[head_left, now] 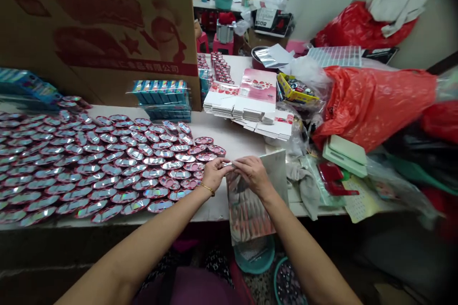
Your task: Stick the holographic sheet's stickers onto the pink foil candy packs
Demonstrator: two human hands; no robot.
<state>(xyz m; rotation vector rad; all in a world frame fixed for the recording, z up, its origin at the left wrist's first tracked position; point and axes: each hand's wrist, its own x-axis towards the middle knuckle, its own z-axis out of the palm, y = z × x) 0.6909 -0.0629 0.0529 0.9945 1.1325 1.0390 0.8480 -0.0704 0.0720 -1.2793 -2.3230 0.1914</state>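
My left hand [213, 174], with a thin gold bracelet at the wrist, pinches one end of a small pale piece [227, 164]. My right hand [255, 174] has its fingers closed on the other end, so the two hands nearly touch. The piece is too small to name. Under my right hand lies a shiny silvery sheet [252, 219], which reaches past the table's front edge. Just left of my left hand, oval red-rimmed containers [175, 164] with glossy tops stand in close rows.
A large cardboard box [96, 33] stands behind the rows, with blue packs [161, 93] before it. Flat white-and-pink cartons [257, 88] are stacked ahead. Red plastic bags [372, 100] and a pale green scale-like box [345, 155] crowd the right. Teal basins [255, 267] sit below.
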